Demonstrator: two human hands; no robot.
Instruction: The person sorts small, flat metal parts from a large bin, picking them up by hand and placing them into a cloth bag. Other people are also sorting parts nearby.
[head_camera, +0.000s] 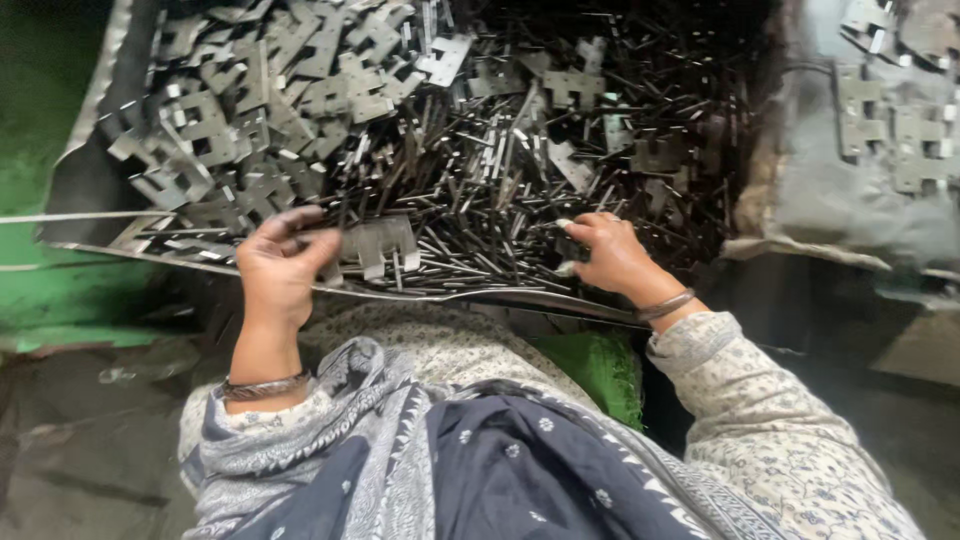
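My left hand (280, 265) grips a flat grey stamped metal plate (380, 243) by its left side, just above the near rim of a big metal tray (470, 296). My right hand (610, 252) rests on a heap of thin dark metal pins (480, 190) in the tray, fingers curled into the pins; whether it holds any is hard to tell. A pile of similar notched metal plates (260, 110) fills the tray's left and far part.
A second pile of the same plates (890, 120) lies on grey sheeting at the upper right. A green surface (40, 150) runs along the left. My lap, covered in patterned cloth and a dark scarf (480, 450), is below the tray.
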